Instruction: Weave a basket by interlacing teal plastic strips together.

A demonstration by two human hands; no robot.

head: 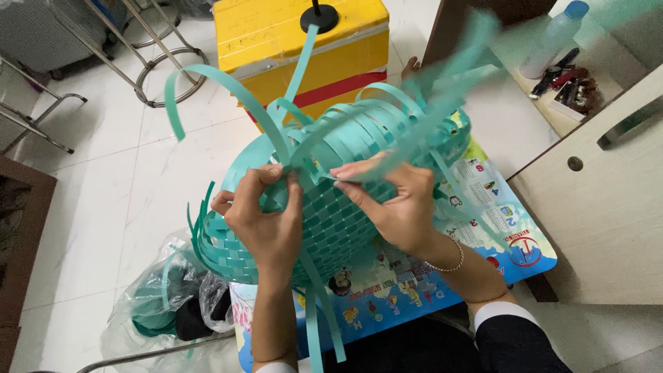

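Note:
A half-woven basket of teal plastic strips rests tilted on a small table, its checkered bottom facing me. Loose strips stick up and curl from its rim. My left hand grips the rim on the near left side, fingers pinching a strip. On the right of the rim, my right hand, with a thin bracelet on its wrist, pinches another teal strip. Several strips at the upper right are blurred by motion.
The basket lies over a colourful printed mat on the table. A yellow box with a red stripe stands behind. A clear bag with teal strips sits on the white floor at left. A beige cabinet is at right.

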